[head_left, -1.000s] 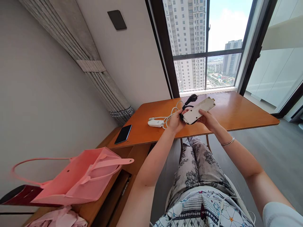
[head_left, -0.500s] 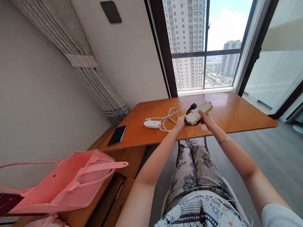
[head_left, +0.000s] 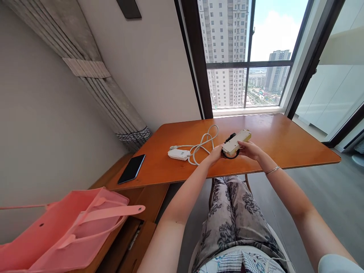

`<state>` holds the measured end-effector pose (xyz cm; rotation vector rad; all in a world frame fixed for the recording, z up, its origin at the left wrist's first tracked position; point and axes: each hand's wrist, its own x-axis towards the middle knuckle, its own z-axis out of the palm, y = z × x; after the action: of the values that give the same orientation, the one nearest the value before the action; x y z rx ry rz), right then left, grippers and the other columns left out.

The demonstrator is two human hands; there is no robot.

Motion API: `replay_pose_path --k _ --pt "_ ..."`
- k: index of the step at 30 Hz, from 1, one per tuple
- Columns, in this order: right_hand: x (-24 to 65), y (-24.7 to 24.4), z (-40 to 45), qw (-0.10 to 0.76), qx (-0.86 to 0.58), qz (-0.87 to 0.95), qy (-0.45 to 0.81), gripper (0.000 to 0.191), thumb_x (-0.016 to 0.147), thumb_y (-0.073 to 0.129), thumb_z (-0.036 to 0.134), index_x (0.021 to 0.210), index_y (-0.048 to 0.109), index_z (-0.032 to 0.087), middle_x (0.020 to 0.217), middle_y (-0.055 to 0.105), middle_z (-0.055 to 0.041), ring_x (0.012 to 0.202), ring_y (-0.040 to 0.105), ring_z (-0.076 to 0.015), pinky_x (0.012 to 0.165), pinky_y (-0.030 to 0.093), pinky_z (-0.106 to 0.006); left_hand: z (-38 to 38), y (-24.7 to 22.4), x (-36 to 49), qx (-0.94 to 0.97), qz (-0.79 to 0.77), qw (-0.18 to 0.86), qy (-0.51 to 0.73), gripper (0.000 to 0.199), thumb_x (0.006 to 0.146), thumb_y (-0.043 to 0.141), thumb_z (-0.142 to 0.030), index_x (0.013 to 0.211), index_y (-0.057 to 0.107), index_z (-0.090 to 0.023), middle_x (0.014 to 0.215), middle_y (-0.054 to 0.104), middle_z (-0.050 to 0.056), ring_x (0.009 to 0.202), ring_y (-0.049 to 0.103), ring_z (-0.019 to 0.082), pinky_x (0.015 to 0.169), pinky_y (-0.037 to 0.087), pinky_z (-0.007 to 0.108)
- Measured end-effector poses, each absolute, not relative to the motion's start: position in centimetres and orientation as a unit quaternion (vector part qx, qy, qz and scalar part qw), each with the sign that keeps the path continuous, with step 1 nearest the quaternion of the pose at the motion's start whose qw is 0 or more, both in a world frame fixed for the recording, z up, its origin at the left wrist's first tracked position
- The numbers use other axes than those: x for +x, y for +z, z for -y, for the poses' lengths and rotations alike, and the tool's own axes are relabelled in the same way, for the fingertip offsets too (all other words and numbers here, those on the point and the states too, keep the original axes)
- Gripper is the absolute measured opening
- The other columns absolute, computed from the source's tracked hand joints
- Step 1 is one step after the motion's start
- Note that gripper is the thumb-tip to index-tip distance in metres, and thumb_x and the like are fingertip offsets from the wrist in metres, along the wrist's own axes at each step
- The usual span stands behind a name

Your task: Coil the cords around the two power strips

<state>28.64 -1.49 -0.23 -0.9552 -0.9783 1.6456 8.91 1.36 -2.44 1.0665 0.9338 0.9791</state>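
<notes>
One block (head_left: 236, 142) between two hands (head_left: 217, 154)

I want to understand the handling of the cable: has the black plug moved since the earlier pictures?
Yes. Judged against the far edge of the table, the black plug has moved away from it, toward the near edge.

Single head-worn view, looking forward and down over wooden table (head_left: 284, 144), window (head_left: 248, 64) beyond
</notes>
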Motion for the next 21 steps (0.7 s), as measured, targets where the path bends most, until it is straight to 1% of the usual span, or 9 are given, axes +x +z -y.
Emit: replay_pose_path --k 3,5,8,14,18,21 --pt "28.0 -0.6 0.4 0.521 -0.424 0.368 0.643 0.020 0.078 0.076 0.017 0.094 0.065 0.016 0.082 0.073 -0.0043 0.067 0.067 -0.0146 0.060 0.056 -0.024 -2.5 -3.1 9.3 0.460 -0.436 0.647 0.425 0.025 0.093 0.051 -0.034 0.083 0.063 -0.014 0.064 0.063 0.003 0.058 0.057 0.014 0.056 0.047 0.025" --pt "27.6 -1.0 -0.3 0.539 -0.440 0.344 0.630 0.017 0.078 0.074 0.014 0.091 0.064 0.016 0.076 0.071 -0.0030 0.063 0.065 -0.0139 0.058 0.054 -0.024 -3.4 -3.5 9.5 0.457 -0.449 0.643 0.421 0.026 0.095 0.048 -0.033 0.084 0.063 -0.014 0.064 0.064 0.003 0.059 0.057 0.015 0.056 0.048 0.026" --pt "27.2 -1.7 -1.4 0.554 -0.452 0.330 0.617 0.015 0.077 0.073 0.015 0.088 0.063 0.016 0.072 0.069 -0.0024 0.061 0.063 -0.0138 0.057 0.053 -0.024 -4.8 -4.2 10.0 0.458 -0.458 0.633 0.423 0.025 0.095 0.048 -0.034 0.087 0.063 -0.015 0.068 0.065 0.003 0.060 0.057 0.015 0.059 0.049 0.028" --pt "27.9 -3.0 -3.6 0.591 -0.475 0.308 0.574 0.017 0.077 0.073 0.016 0.089 0.062 0.017 0.076 0.070 -0.0030 0.064 0.066 -0.0144 0.061 0.057 -0.025 -6.9 -5.1 10.6 0.476 -0.452 0.604 0.451 0.023 0.092 0.056 -0.037 0.095 0.063 -0.016 0.080 0.069 0.004 0.065 0.061 0.014 0.068 0.052 0.028" --pt "29.7 -4.1 -5.6 0.616 -0.512 0.282 0.528 0.017 0.077 0.071 0.018 0.092 0.062 0.016 0.074 0.069 -0.0028 0.062 0.066 -0.0144 0.056 0.056 -0.024 -7.5 -5.5 10.6 0.500 -0.437 0.594 0.454 0.019 0.090 0.059 -0.027 0.105 0.062 -0.015 0.097 0.072 0.007 0.075 0.068 0.013 0.077 0.054 0.028" --pt "32.0 -4.7 -7.7 0.635 -0.548 0.256 0.480 0.020 0.078 0.071 0.019 0.096 0.062 0.016 0.074 0.069 -0.0022 0.064 0.066 -0.0148 0.053 0.056 -0.022 -7.7 -5.8 10.3 0.520 -0.433 0.574 0.461 0.018 0.089 0.058 -0.021 0.105 0.061 -0.015 0.104 0.072 0.009 0.082 0.068 0.012 0.082 0.054 0.028"
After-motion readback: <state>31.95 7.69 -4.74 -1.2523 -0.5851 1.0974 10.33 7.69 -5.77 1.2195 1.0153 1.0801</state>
